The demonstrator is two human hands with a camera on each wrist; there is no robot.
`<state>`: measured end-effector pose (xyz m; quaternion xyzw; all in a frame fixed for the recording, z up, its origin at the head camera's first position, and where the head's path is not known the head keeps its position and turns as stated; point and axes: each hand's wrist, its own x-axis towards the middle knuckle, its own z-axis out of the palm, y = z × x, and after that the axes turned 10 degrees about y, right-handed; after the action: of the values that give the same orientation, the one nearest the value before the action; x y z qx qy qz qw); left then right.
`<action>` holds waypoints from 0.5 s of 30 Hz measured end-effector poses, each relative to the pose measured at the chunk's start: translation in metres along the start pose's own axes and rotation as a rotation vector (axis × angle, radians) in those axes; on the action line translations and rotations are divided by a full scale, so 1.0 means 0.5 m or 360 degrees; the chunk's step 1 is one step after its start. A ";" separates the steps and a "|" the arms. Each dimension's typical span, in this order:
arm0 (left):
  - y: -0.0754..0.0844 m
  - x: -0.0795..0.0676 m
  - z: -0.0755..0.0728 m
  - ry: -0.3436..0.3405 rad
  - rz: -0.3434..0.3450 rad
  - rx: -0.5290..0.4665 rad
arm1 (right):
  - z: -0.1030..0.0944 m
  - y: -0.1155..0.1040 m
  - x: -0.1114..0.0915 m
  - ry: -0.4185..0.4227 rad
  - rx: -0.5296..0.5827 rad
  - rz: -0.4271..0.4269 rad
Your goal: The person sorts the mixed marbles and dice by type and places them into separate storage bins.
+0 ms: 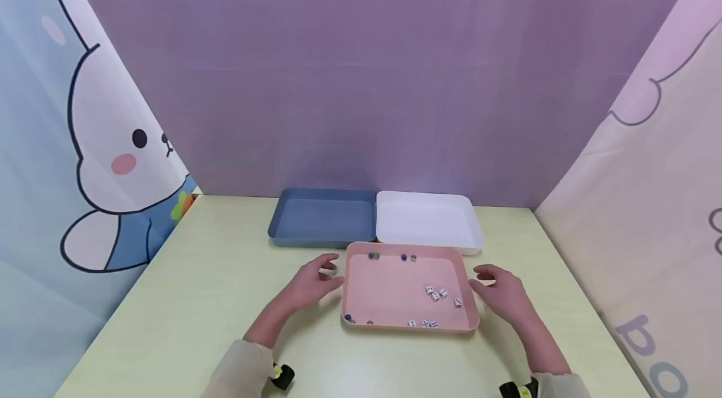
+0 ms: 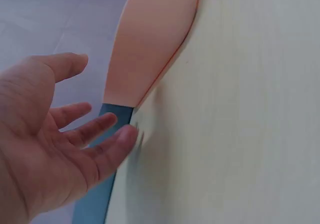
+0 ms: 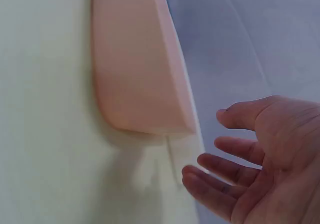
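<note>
Two empty hands, I see from here, the left hand (image 1: 311, 283) and the right hand (image 1: 502, 295), flank the pink tray (image 1: 386, 290) with fingers loosely spread, presumably so both short ends are within reach. It sits on the table (image 1: 192, 298) before the blue tray (image 1: 324, 216) and white tray (image 1: 429, 219), probably for easy access: shallow, round-cornered, scattered with marbles (image 1: 404, 257) and white dice (image 1: 435, 296).

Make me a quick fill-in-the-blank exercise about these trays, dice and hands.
The front tray, holding the dice, is coloured ____. The rear left tray, beside the white tray, is coloured ____. The hand nearest the dice is the person's ____ one.

Missing words: pink; blue; right.
</note>
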<state>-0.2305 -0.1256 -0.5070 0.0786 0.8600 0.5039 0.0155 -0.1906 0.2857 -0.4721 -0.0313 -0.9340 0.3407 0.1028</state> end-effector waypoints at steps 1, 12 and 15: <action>-0.002 0.002 0.005 -0.0017 -0.0015 -0.0081 | 0.002 0.007 -0.002 -0.0005 0.0050 0.0035; 0.004 0.005 0.037 -0.0090 -0.0154 -0.0534 | 0.027 0.043 -0.016 -0.0118 0.0771 0.0315; 0.000 0.008 0.041 -0.0091 -0.0148 -0.0542 | 0.035 0.046 -0.015 -0.0126 0.0765 0.0312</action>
<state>-0.2320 -0.1072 -0.5170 0.0494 0.7642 0.6385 0.0764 -0.1874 0.2914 -0.5014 -0.0830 -0.8221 0.5620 0.0370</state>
